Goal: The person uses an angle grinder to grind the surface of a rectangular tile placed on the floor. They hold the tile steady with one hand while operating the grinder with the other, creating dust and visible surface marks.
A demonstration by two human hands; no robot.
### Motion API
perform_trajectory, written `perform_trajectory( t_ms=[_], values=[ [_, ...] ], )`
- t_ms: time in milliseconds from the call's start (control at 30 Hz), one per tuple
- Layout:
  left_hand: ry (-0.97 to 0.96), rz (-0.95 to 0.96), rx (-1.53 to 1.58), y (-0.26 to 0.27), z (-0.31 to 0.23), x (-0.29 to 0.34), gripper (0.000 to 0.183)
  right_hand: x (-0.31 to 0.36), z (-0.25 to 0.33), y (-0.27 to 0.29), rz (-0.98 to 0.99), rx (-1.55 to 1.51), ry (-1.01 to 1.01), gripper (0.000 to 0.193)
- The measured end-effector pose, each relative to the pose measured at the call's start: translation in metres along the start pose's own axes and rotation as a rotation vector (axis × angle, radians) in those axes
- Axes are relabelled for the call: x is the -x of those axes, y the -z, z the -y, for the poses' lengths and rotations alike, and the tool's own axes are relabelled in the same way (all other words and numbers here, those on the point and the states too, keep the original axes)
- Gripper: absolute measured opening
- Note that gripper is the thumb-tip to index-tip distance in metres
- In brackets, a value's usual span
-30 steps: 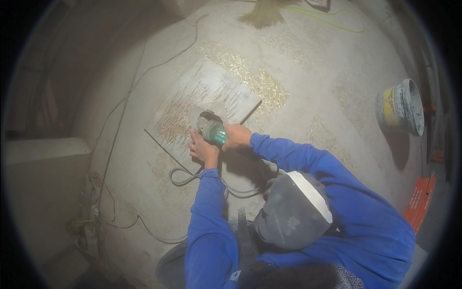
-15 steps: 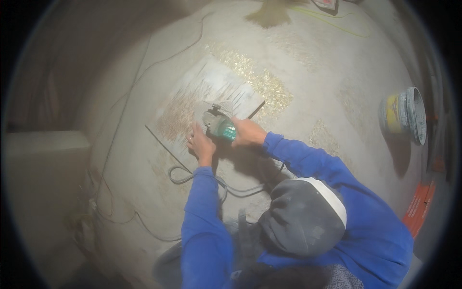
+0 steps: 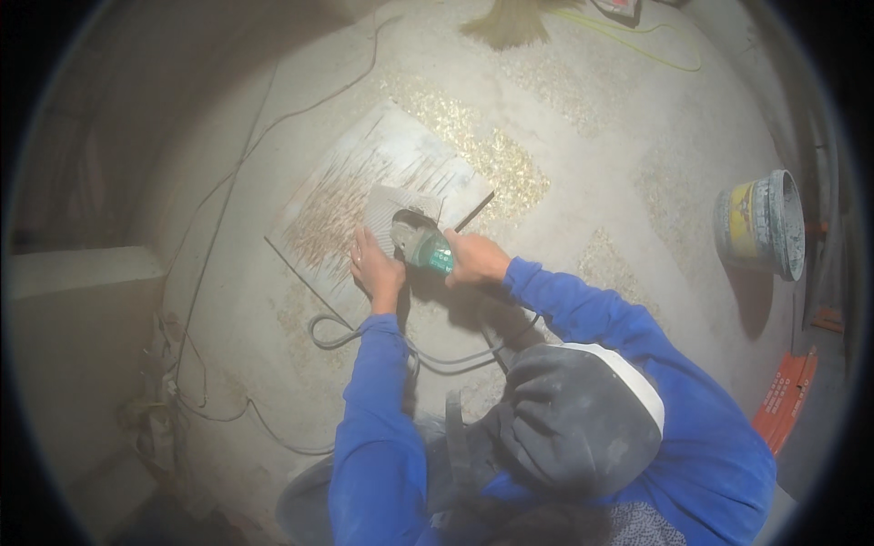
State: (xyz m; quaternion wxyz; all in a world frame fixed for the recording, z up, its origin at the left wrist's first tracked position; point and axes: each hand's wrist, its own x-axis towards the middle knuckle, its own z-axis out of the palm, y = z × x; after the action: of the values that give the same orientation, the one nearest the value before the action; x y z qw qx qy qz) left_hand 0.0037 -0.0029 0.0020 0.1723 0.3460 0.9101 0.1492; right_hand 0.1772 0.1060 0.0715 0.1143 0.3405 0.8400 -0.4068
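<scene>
Dust hazed the pale concrete floor (image 3: 583, 182), with a heap of light chips (image 3: 519, 168) just beyond a board (image 3: 378, 136) scarred by close brown grooves. A bucket (image 3: 742, 218) lay tipped well off to the right.

On the board, towards its near edge, sat a ribbed grey piece (image 3: 387, 202), partly hidden under a green-and-grey power tool (image 3: 428, 249), which I took for an angle grinder. The right hand (image 3: 478, 258) was wrapped round the tool's green body. The left hand (image 3: 378, 271) lay at the piece's near left edge, fingers fairly straight; I couldn't tell whether it pinched that edge or merely pressed on it.

To my mind, doing this well meant holding the piece flat on the board and the tool at one even angle, letting it bite without forcing. Those left fingers were near the tool's head, so I'd have wanted them further back. The grey cable (image 3: 332, 332), looped beside the left forearm, looked best kept behind the work.
</scene>
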Motion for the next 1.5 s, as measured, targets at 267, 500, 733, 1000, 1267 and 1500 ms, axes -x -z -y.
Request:
perform_trajectory(
  t_ms=[267, 500, 733, 1000, 1267, 1500],
  values=[
    [0.010, 0.025, -0.071, 0.0020, -0.0032, 0.0020, 0.081, -0.0079, -0.0013, -0.0046, 0.025, -0.010, -0.024, 0.069],
    [0.005, 0.045, -0.045, 0.0015, 0.0012, 0.0014, 0.086, -0.0084, 0.0017, -0.0057, 0.015, -0.030, -0.034, 0.074],
    [0.006, 0.010, -0.067, 0.0008, -0.0023, 0.0041, 0.083, -0.0067, 0.0022, -0.0054, -0.017, -0.039, -0.007, 0.073],
    [0.013, 0.007, -0.064, 0.0050, -0.0067, 0.0060, 0.080, -0.0038, -0.0024, -0.0041, -0.037, -0.041, -0.022, 0.072],
    [0.008, 0.001, -0.087, 0.0018, -0.0050, 0.0045, 0.082, -0.0093, 0.0024, -0.0024, -0.023, -0.033, -0.007, 0.071],
    [0.004, 0.008, -0.111, 0.0040, -0.0043, 0.0048, 0.083, -0.0049, 0.0027, -0.0017, -0.061, -0.070, 0.023, 0.071]
  ],
)
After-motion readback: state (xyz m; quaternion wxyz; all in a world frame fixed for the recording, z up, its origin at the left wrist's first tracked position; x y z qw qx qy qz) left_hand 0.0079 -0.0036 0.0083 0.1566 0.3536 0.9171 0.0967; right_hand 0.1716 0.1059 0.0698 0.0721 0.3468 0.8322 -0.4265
